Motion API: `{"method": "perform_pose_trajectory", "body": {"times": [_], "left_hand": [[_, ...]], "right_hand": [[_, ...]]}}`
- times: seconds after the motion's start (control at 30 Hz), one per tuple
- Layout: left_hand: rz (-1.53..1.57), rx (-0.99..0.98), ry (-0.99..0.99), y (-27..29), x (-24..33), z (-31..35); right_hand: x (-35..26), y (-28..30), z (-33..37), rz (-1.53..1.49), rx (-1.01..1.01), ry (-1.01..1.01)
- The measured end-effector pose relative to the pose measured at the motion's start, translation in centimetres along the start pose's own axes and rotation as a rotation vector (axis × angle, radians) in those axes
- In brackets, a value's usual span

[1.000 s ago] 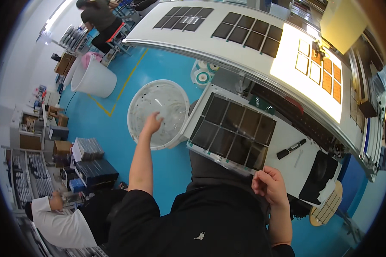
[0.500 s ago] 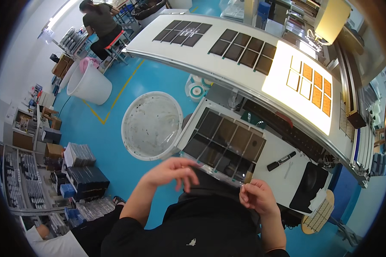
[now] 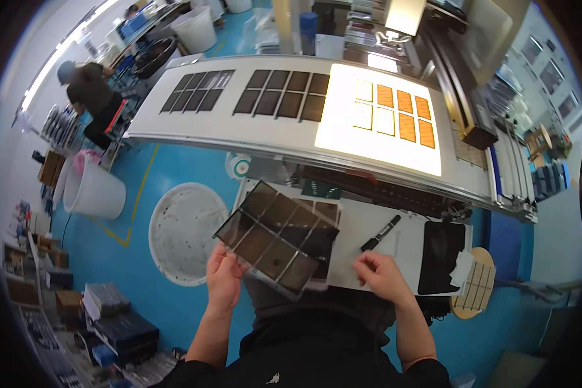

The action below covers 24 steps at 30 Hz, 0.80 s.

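Note:
My left hand (image 3: 226, 275) grips the left edge of a dark film sheet (image 3: 262, 242) divided by pale lines into several rectangles. The sheet is raised and tilted. Below it, part of another dark gridded sheet (image 3: 326, 210) shows on a white work surface (image 3: 352, 242). My right hand (image 3: 380, 275) is off the sheet, over that surface, fingers curled in; whatever may be inside them is hidden. A black marker (image 3: 381, 233) lies just beyond my right hand.
A long white table (image 3: 239, 132) crosses ahead with dark gridded sheets and a lit panel (image 3: 343, 139) bearing orange and pale rectangles. A round white tub (image 3: 187, 233) stands left. A black pad (image 3: 441, 255) lies right. A person (image 3: 94, 97) sits far left.
My left hand has taken hold of the sheet, which is now lifted and turned. My right hand has come off the sheet's edge. The view has swung to the right.

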<state>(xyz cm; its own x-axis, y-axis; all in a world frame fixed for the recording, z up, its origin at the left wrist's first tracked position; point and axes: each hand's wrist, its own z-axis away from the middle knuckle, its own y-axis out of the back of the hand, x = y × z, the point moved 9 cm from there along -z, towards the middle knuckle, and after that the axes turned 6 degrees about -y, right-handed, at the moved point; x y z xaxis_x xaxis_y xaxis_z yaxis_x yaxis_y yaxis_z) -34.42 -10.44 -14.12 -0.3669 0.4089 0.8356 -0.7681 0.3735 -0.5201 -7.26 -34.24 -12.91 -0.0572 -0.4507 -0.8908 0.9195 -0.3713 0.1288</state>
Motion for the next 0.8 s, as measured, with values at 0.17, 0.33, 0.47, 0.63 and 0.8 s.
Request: {"method": "perform_pose_trajectory", "body": {"times": [0.17, 0.33, 0.47, 0.63, 0.8], "left_hand": [[0.0, 0.071, -0.104, -0.4, 0.9, -2.3], [-0.028, 0.075, -0.232, 1.4, 1.8, -4.2], [0.003, -0.048, -0.261, 1.1, 1.3, -6.4], [-0.035, 0.04, -0.338, 1.6, 1.1, -7.4], [-0.051, -0.005, -0.301, 0.8, 0.8, -7.4]], "right_hand": [[0.5, 8.3, -0.2, 0.18, 0.584, 0.266], [3.0, 10.1, 0.0, 0.216, 0.807, 0.33], [3.3, 8.4, -0.3, 0.29, 0.782, 0.435], [3.8, 8.3, -1.3, 0.265, 0.713, 0.362], [3.4, 8.4, -0.5, 0.302, 0.798, 0.377]]}}
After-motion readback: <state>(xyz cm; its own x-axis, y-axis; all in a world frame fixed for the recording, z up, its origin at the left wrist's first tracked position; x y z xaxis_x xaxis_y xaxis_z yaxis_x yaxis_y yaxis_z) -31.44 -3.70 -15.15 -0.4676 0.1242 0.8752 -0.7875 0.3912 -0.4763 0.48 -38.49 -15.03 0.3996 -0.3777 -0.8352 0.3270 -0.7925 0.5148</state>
